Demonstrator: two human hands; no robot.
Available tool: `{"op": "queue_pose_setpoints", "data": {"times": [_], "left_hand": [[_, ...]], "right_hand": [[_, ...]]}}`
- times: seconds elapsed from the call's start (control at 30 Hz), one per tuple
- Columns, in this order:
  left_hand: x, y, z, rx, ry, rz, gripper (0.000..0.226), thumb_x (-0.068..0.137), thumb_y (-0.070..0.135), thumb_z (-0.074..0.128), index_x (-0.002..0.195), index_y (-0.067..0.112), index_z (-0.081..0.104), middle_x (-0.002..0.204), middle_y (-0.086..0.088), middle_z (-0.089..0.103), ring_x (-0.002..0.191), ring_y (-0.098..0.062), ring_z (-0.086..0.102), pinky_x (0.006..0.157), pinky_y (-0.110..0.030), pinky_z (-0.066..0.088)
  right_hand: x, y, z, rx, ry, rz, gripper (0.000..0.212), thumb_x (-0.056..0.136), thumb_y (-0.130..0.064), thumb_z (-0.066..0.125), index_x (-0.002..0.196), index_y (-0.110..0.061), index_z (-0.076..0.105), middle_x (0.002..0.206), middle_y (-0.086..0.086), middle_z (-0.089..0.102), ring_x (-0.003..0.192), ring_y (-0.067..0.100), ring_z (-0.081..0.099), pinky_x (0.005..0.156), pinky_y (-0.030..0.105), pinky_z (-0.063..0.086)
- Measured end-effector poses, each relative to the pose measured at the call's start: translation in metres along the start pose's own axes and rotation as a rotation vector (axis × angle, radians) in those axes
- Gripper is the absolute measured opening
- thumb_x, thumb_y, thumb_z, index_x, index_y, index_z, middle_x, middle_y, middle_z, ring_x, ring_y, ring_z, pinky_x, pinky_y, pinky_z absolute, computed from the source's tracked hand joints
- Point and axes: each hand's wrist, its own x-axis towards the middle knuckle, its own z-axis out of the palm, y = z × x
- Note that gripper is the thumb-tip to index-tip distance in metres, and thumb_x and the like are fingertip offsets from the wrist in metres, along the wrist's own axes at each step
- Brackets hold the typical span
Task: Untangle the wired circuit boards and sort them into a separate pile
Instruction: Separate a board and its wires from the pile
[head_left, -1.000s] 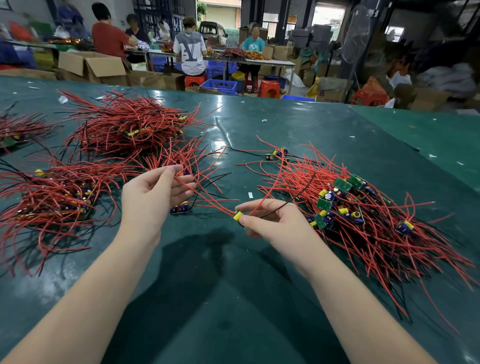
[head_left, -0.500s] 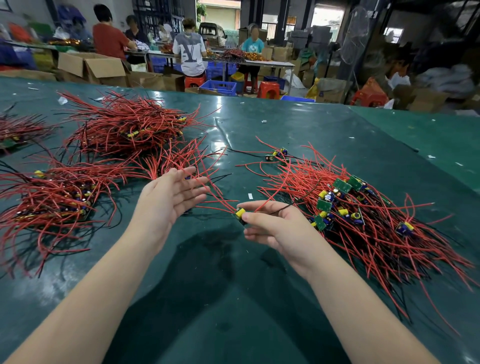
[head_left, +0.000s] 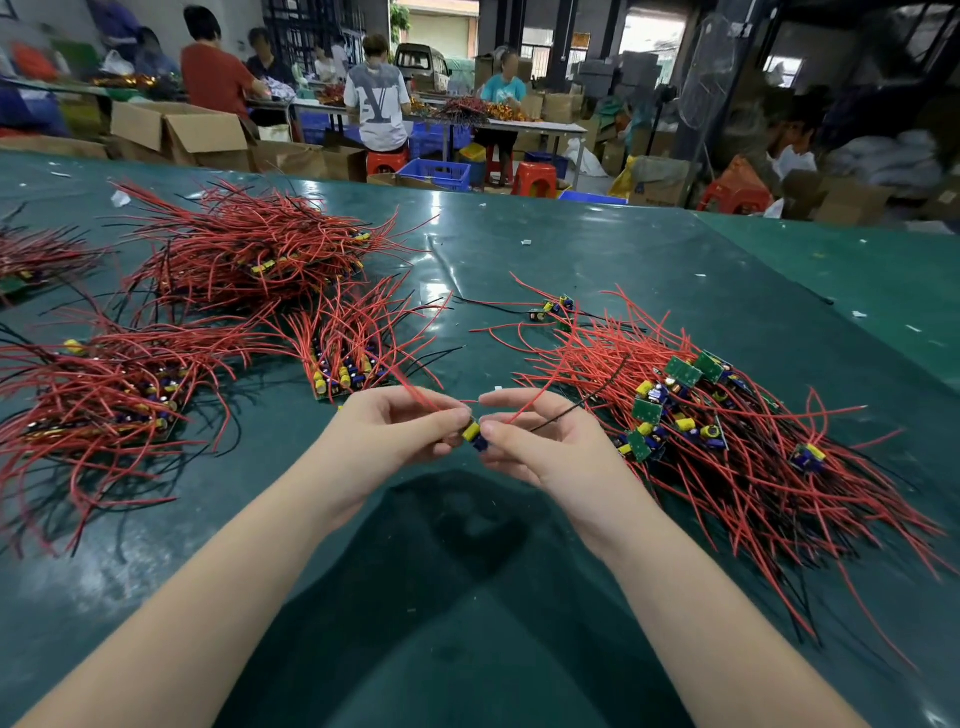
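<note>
Fingers (head_left: 457, 415) of both hands pinch one circuit board (head_left: 474, 434) | five piles

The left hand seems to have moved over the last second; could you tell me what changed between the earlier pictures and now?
The left hand let go of the red wires at the small stack, swung right and took hold of the circuit board that the right hand already pinched. Both hands now hold it between them. The right hand barely shifted; the tangled pile on the right and the left piles stayed put.
</note>
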Motion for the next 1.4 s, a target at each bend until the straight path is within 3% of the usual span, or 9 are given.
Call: {"op": "queue_pose_setpoints", "data": {"times": [0.2,0.4,0.47,0.53,0.67,0.83,1.1,1.2,1.4], "left_hand": [[-0.005,0.004,0.002,0.112,-0.048,0.106,0.017,0.072,0.011,0.077,0.089,0.014,0.075,0.087,-0.003,0.076,0.081,-0.009,0.07,0.073,-0.016,0.053],[-0.008,0.006,0.009,0.236,0.065,0.259,0.017,0.075,0.001,0.078,0.088,0.011,0.074,0.084,0.0,0.076,0.08,-0.011,0.072,0.074,-0.015,0.053],[-0.008,0.006,0.011,0.228,0.126,0.292,0.017,0.073,0.004,0.08,0.085,0.015,0.075,0.082,0.002,0.076,0.079,-0.008,0.072,0.073,-0.014,0.052],[-0.008,0.005,0.013,0.195,0.172,0.297,0.016,0.072,0.007,0.081,0.083,0.017,0.074,0.081,0.003,0.076,0.077,-0.007,0.071,0.072,-0.014,0.053],[-0.007,0.005,0.016,0.05,0.193,0.228,0.016,0.071,0.005,0.079,0.083,0.013,0.074,0.079,-0.001,0.076,0.074,-0.007,0.071,0.069,-0.014,0.052],[-0.008,0.011,0.017,-0.35,0.108,0.119,0.025,0.063,0.013,0.073,0.086,0.004,0.071,0.083,-0.013,0.074,0.075,-0.018,0.071,0.069,-0.023,0.057],[-0.008,0.016,0.014,-0.487,0.032,-0.009,0.014,0.066,0.011,0.07,0.077,0.01,0.077,0.083,-0.01,0.074,0.07,-0.011,0.07,0.064,-0.018,0.055],[-0.008,0.015,0.013,-0.482,0.022,-0.003,0.014,0.066,0.011,0.07,0.077,0.009,0.077,0.084,-0.011,0.074,0.071,-0.012,0.071,0.065,-0.018,0.056],[-0.011,0.015,0.013,-0.401,0.007,0.039,0.036,0.059,0.014,0.075,0.093,0.003,0.069,0.087,-0.011,0.074,0.076,-0.013,0.071,0.067,-0.017,0.055]], "right_hand": [[0.0,0.0,0.0,-0.015,0.003,-0.07,0.013,0.088,0.004,0.062,0.09,-0.007,0.068,0.079,0.01,0.07,0.071,0.014,0.068,0.077,0.027,0.058],[0.001,0.001,0.002,-0.162,0.117,-0.205,0.016,0.082,0.006,0.068,0.081,-0.009,0.069,0.077,0.011,0.071,0.074,0.02,0.067,0.08,0.037,0.056],[0.001,0.001,0.0,-0.146,0.13,-0.239,0.015,0.081,0.005,0.07,0.079,-0.01,0.07,0.074,0.006,0.073,0.072,0.015,0.068,0.076,0.032,0.056],[0.001,0.0,-0.002,-0.094,0.134,-0.25,0.01,0.08,0.006,0.07,0.081,-0.004,0.071,0.075,0.008,0.074,0.071,0.014,0.07,0.075,0.026,0.057],[0.001,0.001,-0.001,-0.055,0.155,-0.261,0.01,0.079,0.005,0.072,0.081,-0.004,0.073,0.08,0.014,0.074,0.077,0.022,0.071,0.08,0.035,0.058],[0.0,-0.003,0.002,-0.087,0.13,-0.397,0.007,0.079,0.006,0.072,0.083,-0.001,0.072,0.077,0.004,0.075,0.072,0.01,0.07,0.069,0.018,0.053],[0.001,-0.01,0.0,0.293,0.003,-0.138,0.009,0.077,-0.001,0.069,0.078,-0.009,0.072,0.082,0.012,0.074,0.071,0.024,0.073,0.066,0.027,0.057],[0.001,-0.01,-0.001,0.282,-0.005,-0.112,0.009,0.07,-0.011,0.073,0.079,-0.012,0.074,0.086,0.013,0.074,0.075,0.025,0.073,0.066,0.028,0.057],[0.0,-0.009,-0.001,0.211,-0.018,-0.13,0.014,0.083,0.002,0.065,0.087,-0.009,0.074,0.087,0.011,0.075,0.08,0.023,0.073,0.069,0.026,0.057]]}}
